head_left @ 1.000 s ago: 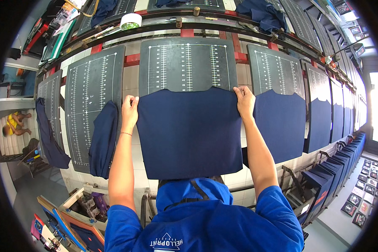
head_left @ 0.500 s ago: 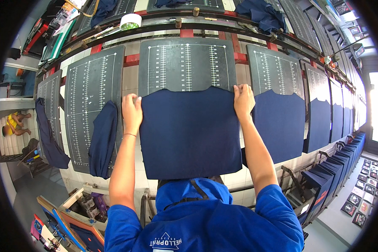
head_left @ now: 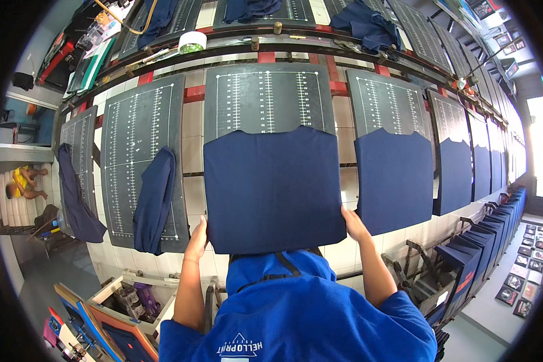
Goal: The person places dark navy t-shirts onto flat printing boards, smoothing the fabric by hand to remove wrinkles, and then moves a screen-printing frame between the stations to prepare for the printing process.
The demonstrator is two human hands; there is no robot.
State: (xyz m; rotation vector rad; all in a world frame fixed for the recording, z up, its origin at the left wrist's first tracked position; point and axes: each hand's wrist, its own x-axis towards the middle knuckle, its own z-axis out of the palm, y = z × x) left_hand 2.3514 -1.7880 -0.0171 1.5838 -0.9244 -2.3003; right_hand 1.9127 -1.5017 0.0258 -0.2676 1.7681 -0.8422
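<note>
A navy fabric panel [head_left: 274, 190] with a scooped neckline lies flat over the lower part of a dark board [head_left: 283, 96] printed with white ruled scales, right in front of me. My left hand [head_left: 196, 240] is at the panel's lower left side, its fingers stretched along the edge and partly hidden by it. Against the lower right edge rests my right hand [head_left: 357, 226], its visible fingers straight. Neither hand shows a grip on the cloth. Left of the panel, a folded navy fabric piece [head_left: 155, 200] lies on the neighbouring board [head_left: 117, 130].
More boards with navy panels [head_left: 394, 181] run off to the right. A dark rail [head_left: 235, 45] behind the boards carries a roll of tape [head_left: 192, 42]. Framed screens [head_left: 111, 326] stand at lower left. A person [head_left: 25, 181] in yellow sits at far left.
Both hands have moved from the panel's upper corners down its sides toward me, and the curled fingers have straightened. The panel stays on its board. The view has shifted slightly.
</note>
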